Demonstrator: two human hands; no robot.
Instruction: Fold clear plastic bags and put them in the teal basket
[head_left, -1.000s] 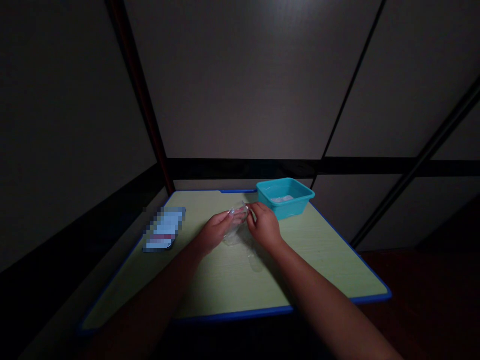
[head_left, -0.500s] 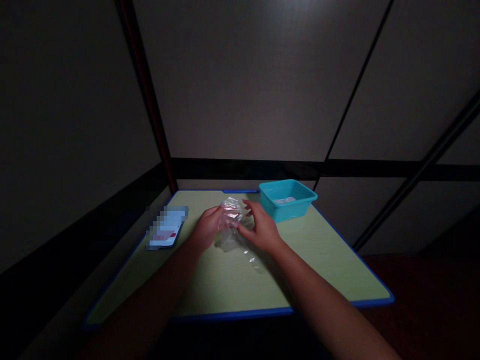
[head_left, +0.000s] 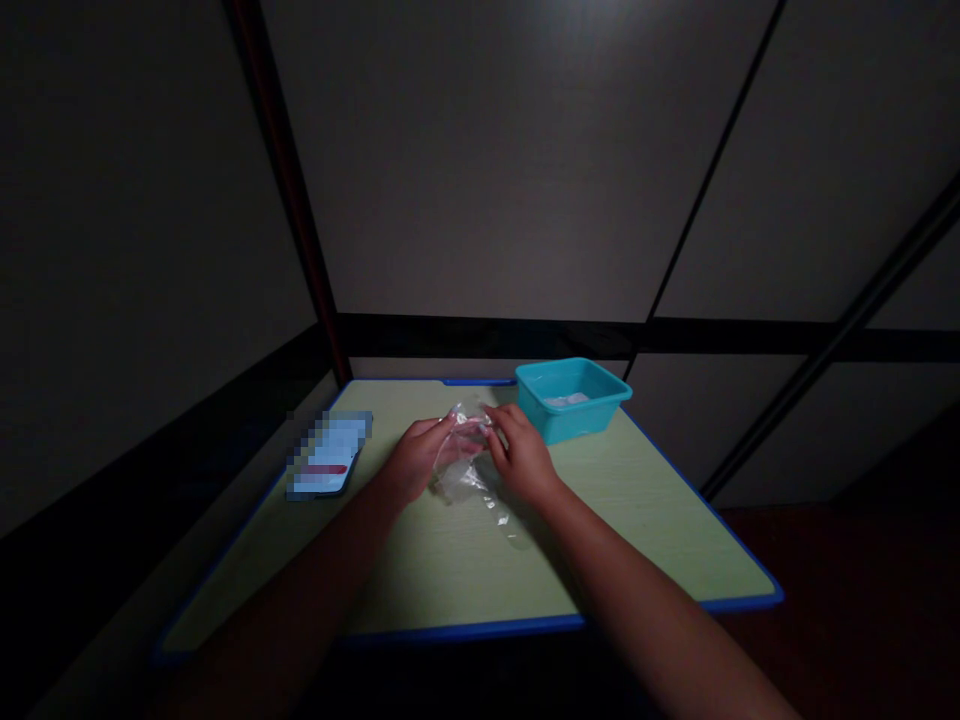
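A crinkled clear plastic bag is held up over the middle of the table, and its lower part trails down to the right toward the tabletop. On its left side my left hand grips the bag near the top, thumb pressed on the film. From the right, my right hand pinches the upper edge between thumb and fingers. The bag's upper part is spread between the two hands. Whether anything is inside the bag cannot be made out.
A turquoise plastic basket with something pale inside stands at the table's back right. A phone with a lit, partly blurred screen lies at the left. The pale green table has a blue edge, and walls rise behind and left.
The right thumb and fingers have closed on the bag's upper edge. The bag's top has been drawn wider between both hands, with the left thumb raised a little.
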